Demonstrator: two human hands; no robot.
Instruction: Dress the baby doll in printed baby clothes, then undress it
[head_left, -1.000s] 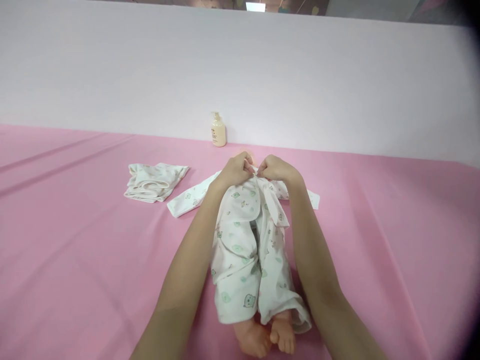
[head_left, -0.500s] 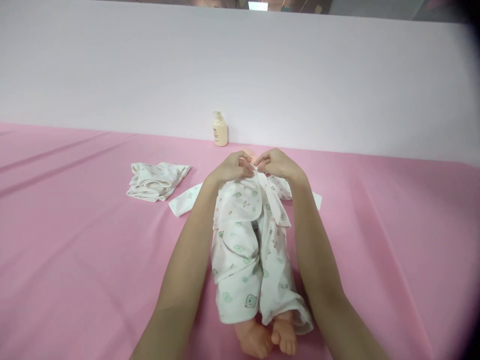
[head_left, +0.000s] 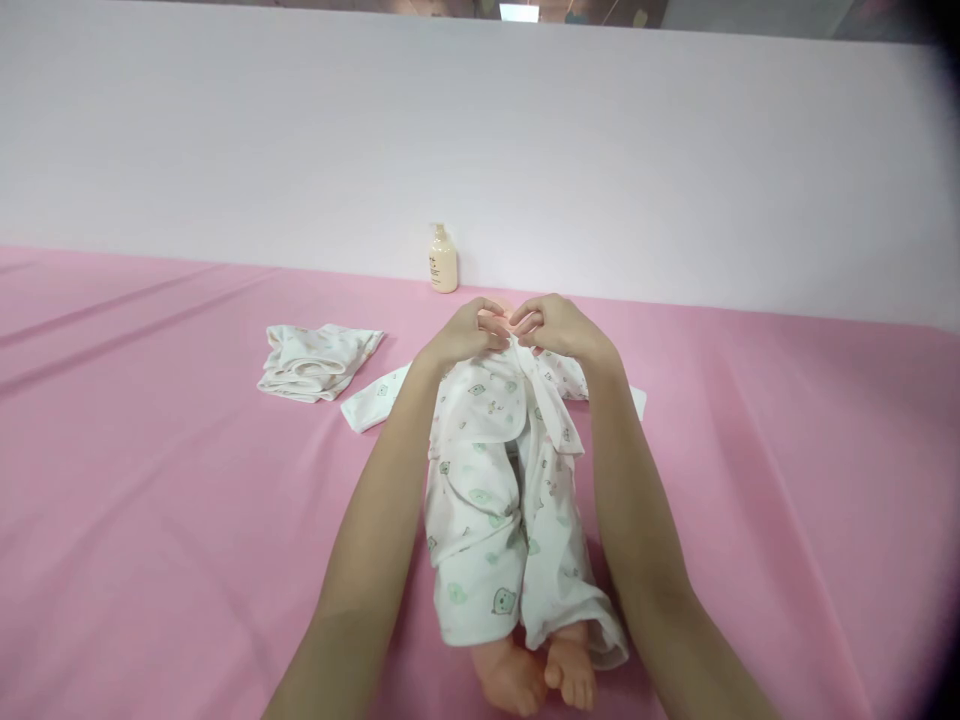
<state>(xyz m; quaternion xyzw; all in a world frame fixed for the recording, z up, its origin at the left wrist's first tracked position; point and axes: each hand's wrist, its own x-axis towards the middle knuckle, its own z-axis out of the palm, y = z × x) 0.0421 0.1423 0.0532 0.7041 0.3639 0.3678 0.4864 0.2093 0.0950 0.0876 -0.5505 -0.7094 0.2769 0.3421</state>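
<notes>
At frame center, bent-fingered hands (head_left: 470,332), grip unclear, flank the shirt neckline (head_left: 516,349) of a doll (head_left: 480,500), where light, even tension should help.

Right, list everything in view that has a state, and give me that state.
Left hand: fingers bent at the top's neckline; grip unclear.
Right hand: likewise bent there; grip unclear.
Printed top: on the doll, sleeves spread sideways.
Printed trousers: on the doll's legs.
Doll: lying, feet bare.
Cloth: folded.
Pump bottle: upright.
Pink sheet: spread, creased.
</notes>
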